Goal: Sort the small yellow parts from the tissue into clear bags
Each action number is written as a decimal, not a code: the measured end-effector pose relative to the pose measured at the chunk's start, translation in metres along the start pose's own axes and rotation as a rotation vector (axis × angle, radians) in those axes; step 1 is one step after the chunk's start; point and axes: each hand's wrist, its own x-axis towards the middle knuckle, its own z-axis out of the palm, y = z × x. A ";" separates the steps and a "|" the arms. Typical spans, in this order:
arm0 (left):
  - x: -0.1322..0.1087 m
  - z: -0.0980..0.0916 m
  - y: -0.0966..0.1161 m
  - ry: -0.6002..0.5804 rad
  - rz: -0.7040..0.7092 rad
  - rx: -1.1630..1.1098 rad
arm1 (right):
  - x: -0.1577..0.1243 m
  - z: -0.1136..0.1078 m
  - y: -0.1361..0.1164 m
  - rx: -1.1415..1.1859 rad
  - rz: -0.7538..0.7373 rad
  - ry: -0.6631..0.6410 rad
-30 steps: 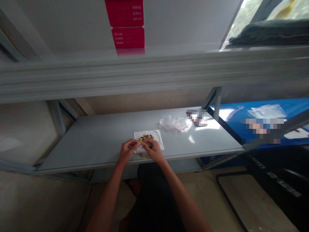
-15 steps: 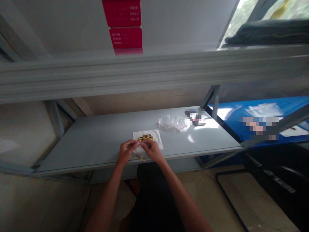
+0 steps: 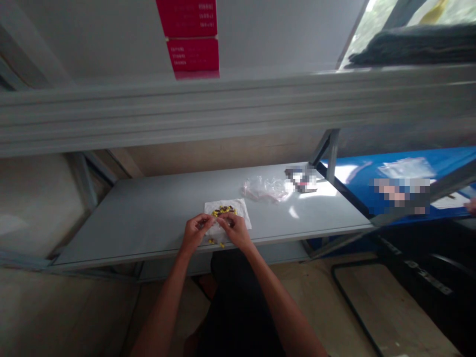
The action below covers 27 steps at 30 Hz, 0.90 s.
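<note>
A white paper napkin lies on the grey metal shelf, near its front edge. A small heap of yellow and dark pieces sits on its far part, and a few yellow pieces lie by the near edge. My left hand and my right hand hover over the napkin, fingertips curled close together. Anything between the fingers is too small to make out.
A clear plastic bag and a blurred-out item lie farther along the shelf. A blue surface lies beyond its right end, where another person's hand shows at the frame edge. A grey shelf beam crosses overhead.
My hands have barely moved over the napkin. Another person's hand has appeared at the right edge of the view, and the whole view has shifted slightly.
</note>
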 end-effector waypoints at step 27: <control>0.001 0.000 0.002 -0.073 0.057 0.039 | -0.004 -0.006 -0.012 -0.046 -0.059 -0.073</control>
